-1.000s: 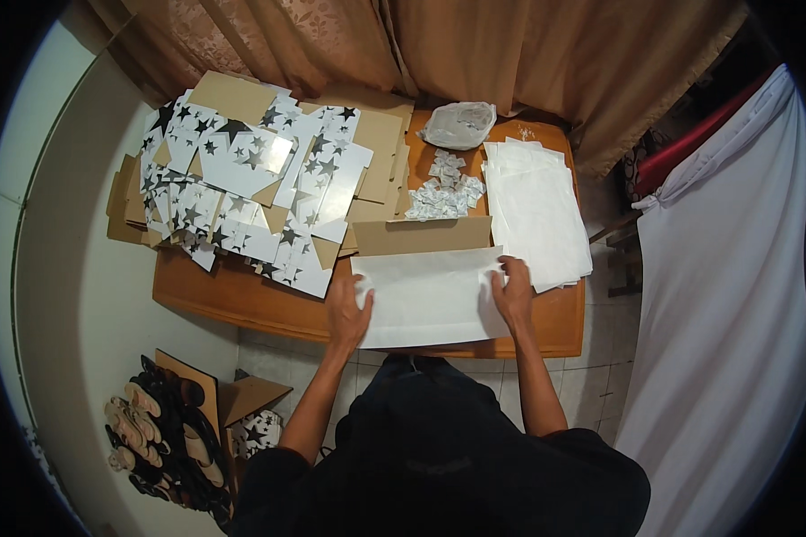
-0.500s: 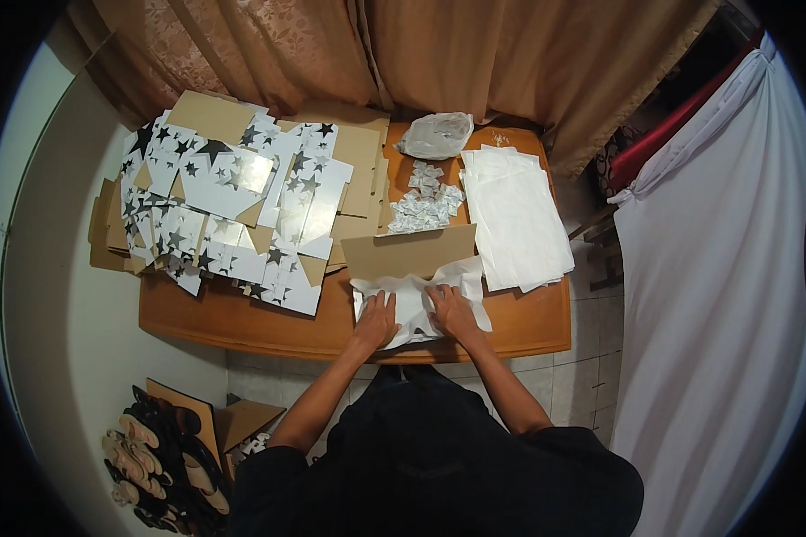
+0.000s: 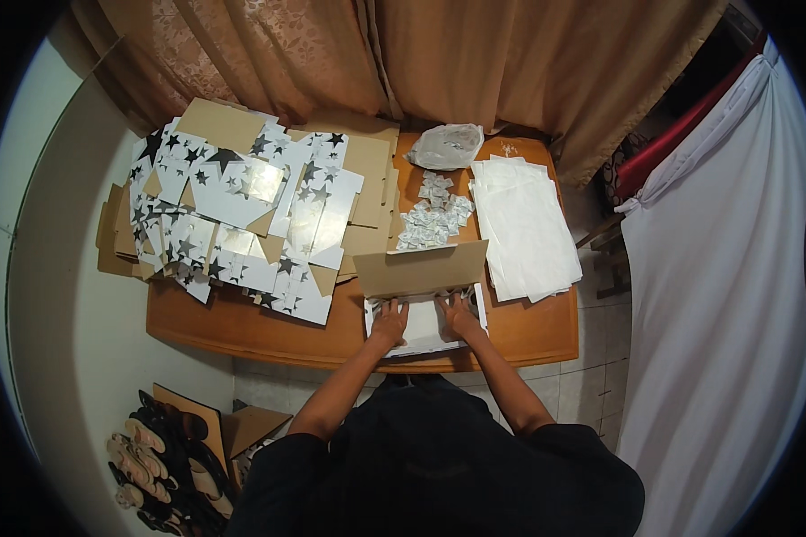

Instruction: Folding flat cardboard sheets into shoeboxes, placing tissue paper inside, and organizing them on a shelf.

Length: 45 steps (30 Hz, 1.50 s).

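In front of me at the table's near edge stands a cardboard box (image 3: 421, 268), its brown lid raised at the back. White tissue paper (image 3: 424, 320) lines the inside. My left hand (image 3: 390, 323) presses down on the paper at the left side of the box, fingers stretched out. On the right side my right hand (image 3: 458, 317) does the same, its fingers spread on the paper. Neither hand grips anything. Some fingertips are hard to make out against the box walls.
Flattened star-printed boxes (image 3: 242, 206) are heaped at the left of the wooden table (image 3: 233, 327). Behind the box lie several small white packets (image 3: 434, 219) and a clear plastic bag (image 3: 446, 146). A stack of white paper sheets (image 3: 526, 228) lies at right. Shoes (image 3: 166, 452) stand lower left.
Both hands have pushed the tissue paper down into the box. Its edges, which stuck out over the rim before, now lie inside, and the box's side walls show.
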Each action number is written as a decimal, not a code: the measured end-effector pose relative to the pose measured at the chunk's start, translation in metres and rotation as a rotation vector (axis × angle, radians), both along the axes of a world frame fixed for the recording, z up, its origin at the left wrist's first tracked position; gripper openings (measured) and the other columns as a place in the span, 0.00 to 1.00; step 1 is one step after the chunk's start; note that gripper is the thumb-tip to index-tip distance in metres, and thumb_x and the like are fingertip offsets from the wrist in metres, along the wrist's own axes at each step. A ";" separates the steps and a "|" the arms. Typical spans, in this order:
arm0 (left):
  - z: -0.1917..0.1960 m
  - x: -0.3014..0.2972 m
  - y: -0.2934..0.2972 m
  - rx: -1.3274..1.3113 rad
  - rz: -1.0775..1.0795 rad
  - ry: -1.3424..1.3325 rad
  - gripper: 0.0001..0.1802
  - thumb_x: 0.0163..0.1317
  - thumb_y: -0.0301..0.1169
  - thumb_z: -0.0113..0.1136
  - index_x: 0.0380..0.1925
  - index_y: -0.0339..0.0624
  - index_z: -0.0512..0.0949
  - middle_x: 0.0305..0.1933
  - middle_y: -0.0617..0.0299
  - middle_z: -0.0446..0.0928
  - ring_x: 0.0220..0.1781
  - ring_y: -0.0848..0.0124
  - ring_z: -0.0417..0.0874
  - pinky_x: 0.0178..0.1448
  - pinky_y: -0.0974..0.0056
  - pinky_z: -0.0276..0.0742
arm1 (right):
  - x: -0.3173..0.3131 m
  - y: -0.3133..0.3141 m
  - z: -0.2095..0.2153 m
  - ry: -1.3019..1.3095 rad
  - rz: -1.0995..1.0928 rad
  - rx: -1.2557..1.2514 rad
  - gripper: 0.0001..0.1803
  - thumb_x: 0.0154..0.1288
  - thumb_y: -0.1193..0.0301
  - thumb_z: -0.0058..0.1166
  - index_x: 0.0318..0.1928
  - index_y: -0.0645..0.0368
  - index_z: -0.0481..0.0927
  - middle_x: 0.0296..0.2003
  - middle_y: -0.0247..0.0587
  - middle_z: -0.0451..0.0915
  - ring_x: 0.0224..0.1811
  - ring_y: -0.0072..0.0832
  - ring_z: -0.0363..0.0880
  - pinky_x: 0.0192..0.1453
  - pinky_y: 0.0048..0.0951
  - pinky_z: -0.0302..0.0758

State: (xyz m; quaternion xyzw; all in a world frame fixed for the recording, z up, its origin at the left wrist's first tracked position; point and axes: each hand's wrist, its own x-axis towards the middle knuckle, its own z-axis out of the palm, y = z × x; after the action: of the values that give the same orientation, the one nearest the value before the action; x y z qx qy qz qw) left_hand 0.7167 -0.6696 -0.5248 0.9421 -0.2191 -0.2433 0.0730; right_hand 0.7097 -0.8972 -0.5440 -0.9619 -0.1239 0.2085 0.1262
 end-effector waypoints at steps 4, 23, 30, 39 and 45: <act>0.006 -0.002 -0.009 0.101 -0.027 0.002 0.49 0.50 0.34 0.76 0.70 0.39 0.60 0.73 0.40 0.60 0.72 0.43 0.65 0.68 0.46 0.76 | 0.005 0.000 -0.003 0.035 0.015 -0.003 0.30 0.73 0.73 0.42 0.74 0.46 0.64 0.65 0.70 0.62 0.69 0.69 0.63 0.68 0.57 0.73; -0.025 -0.007 -0.014 0.168 0.014 -0.020 0.49 0.54 0.22 0.68 0.76 0.53 0.56 0.76 0.40 0.55 0.72 0.32 0.60 0.63 0.48 0.82 | -0.005 0.000 -0.018 -0.128 0.065 -0.273 0.34 0.75 0.68 0.39 0.79 0.41 0.55 0.70 0.76 0.56 0.65 0.68 0.67 0.70 0.50 0.70; -0.007 -0.006 -0.010 0.070 0.050 0.067 0.44 0.54 0.21 0.66 0.72 0.48 0.62 0.72 0.36 0.57 0.71 0.29 0.63 0.64 0.46 0.80 | -0.008 0.007 -0.002 0.038 -0.023 -0.256 0.33 0.74 0.69 0.41 0.78 0.42 0.58 0.70 0.72 0.58 0.62 0.69 0.72 0.61 0.48 0.80; -0.026 0.002 -0.009 0.011 0.097 0.112 0.39 0.58 0.30 0.68 0.67 0.32 0.63 0.65 0.26 0.62 0.67 0.29 0.67 0.70 0.38 0.70 | -0.009 -0.002 -0.042 -0.040 -0.121 -0.051 0.25 0.73 0.70 0.41 0.69 0.54 0.67 0.68 0.72 0.62 0.58 0.73 0.73 0.58 0.54 0.81; 0.007 0.014 0.003 -0.480 0.031 0.205 0.28 0.64 0.42 0.66 0.56 0.31 0.75 0.62 0.34 0.73 0.64 0.42 0.77 0.66 0.48 0.75 | -0.018 0.004 0.038 -0.153 -0.228 0.083 0.22 0.67 0.70 0.53 0.61 0.57 0.75 0.61 0.66 0.72 0.54 0.64 0.79 0.58 0.50 0.81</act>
State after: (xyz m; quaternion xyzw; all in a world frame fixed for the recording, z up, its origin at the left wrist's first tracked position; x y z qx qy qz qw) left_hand 0.7310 -0.6668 -0.5177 0.8714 -0.2477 -0.2775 0.3198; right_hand 0.6916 -0.8932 -0.5063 -0.9768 -0.0315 0.1134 0.1789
